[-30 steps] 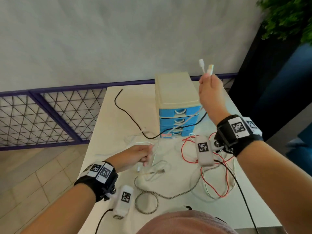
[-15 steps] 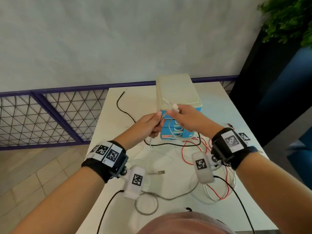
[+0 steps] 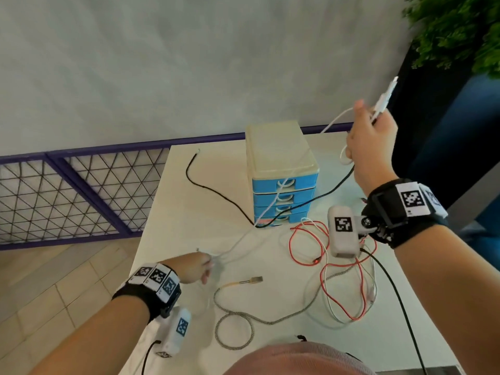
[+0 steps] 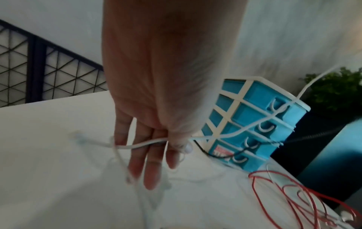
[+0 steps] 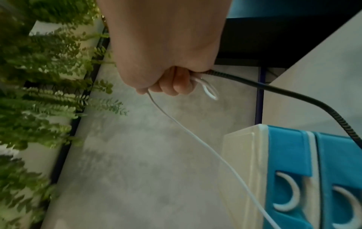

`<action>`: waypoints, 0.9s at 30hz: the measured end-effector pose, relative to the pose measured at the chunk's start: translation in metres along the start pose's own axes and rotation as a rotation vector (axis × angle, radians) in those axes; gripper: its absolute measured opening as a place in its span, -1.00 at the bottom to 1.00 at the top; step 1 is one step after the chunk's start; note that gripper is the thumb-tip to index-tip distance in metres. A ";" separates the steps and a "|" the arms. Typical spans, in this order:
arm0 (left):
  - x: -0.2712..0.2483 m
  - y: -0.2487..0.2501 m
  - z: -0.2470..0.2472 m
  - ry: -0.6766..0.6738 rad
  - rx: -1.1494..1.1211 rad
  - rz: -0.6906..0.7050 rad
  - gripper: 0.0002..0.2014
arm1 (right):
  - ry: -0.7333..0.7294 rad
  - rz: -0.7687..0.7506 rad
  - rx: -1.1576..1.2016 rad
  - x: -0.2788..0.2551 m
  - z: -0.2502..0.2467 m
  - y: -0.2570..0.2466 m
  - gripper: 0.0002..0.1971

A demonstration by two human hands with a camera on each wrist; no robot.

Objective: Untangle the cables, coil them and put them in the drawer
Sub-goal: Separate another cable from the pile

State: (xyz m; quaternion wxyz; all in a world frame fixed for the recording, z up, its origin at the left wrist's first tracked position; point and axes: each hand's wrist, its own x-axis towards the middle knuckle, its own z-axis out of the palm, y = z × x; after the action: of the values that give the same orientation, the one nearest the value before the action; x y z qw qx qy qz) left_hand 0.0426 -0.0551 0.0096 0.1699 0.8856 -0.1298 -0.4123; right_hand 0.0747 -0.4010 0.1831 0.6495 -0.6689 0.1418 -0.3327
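Note:
My right hand (image 3: 370, 123) is raised high at the right and grips the white cable (image 3: 273, 204), whose plugs (image 3: 385, 97) stick up out of the fist. In the right wrist view the fist (image 5: 172, 83) also holds the end of a black cable (image 5: 293, 99). The white cable slants down across the blue drawer unit (image 3: 278, 150), whose drawers are all closed, to my left hand (image 3: 203, 266) low over the table. There the left thumb pinches the white cable (image 4: 141, 144) against nearly straight fingers (image 4: 152, 170), with loose loops hanging below.
On the white table (image 3: 189, 212), red wire (image 3: 305, 239) lies tangled with thin white wire at the right. A braided cable (image 3: 243, 318) with a USB plug (image 3: 255, 279) loops near me. The black cable (image 3: 216, 193) runs past the drawers' base. Purple railing (image 3: 81, 185) left, plant (image 3: 460, 31) right.
Half a second ago both hands met in front of the drawers. Now the right hand has swung up and right, the left has dropped to the table, and the white cable stretches between them.

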 end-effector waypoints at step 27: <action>-0.049 0.081 -0.137 0.471 0.271 0.053 -0.83 | -0.679 0.178 -0.499 -0.048 0.019 0.017 -0.60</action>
State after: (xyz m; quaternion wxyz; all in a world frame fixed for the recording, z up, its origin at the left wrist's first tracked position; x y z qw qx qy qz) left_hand 0.1111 -0.0839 0.1585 0.0862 0.9681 -0.1638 -0.1692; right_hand 0.0556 -0.3587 0.1557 0.5038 -0.8621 0.0535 0.0083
